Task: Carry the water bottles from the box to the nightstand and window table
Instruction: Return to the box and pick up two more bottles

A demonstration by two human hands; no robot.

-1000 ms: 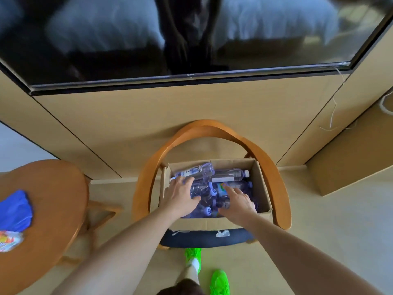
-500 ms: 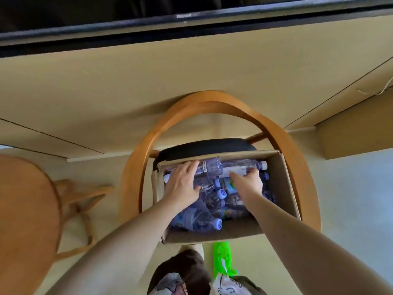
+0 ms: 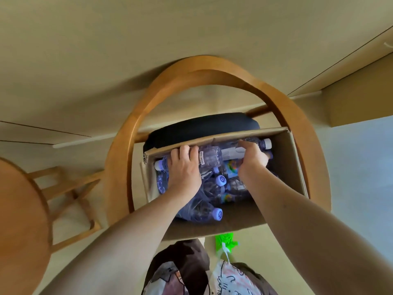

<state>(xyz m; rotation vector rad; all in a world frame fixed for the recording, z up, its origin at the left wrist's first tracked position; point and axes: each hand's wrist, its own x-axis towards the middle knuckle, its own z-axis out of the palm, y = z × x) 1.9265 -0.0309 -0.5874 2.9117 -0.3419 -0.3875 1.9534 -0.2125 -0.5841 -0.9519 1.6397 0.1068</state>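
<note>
An open cardboard box (image 3: pixel 294 165) sits on a chair seat and holds several clear water bottles with pale purple caps. My left hand (image 3: pixel 184 170) lies over the left bottle (image 3: pixel 209 159) along the box's far wall, fingers curled over it. My right hand (image 3: pixel 252 156) reaches to the right-hand bottle (image 3: pixel 230 153) at that same far wall, with fingers bent round it. More bottles (image 3: pixel 202 211) lie loose lower in the box, partly hidden by my forearms.
The box rests on a wooden armchair (image 3: pixel 127 145) with a curved back rail and a dark cushion (image 3: pixel 202 126). A round wooden table (image 3: pixel 19 220) stands at the left. A beige wall panel fills the top. My green shoe (image 3: pixel 226 241) shows below.
The camera has tipped further down and closer to the box. Both hands have slid from the middle bottles to the ones along the far wall.
</note>
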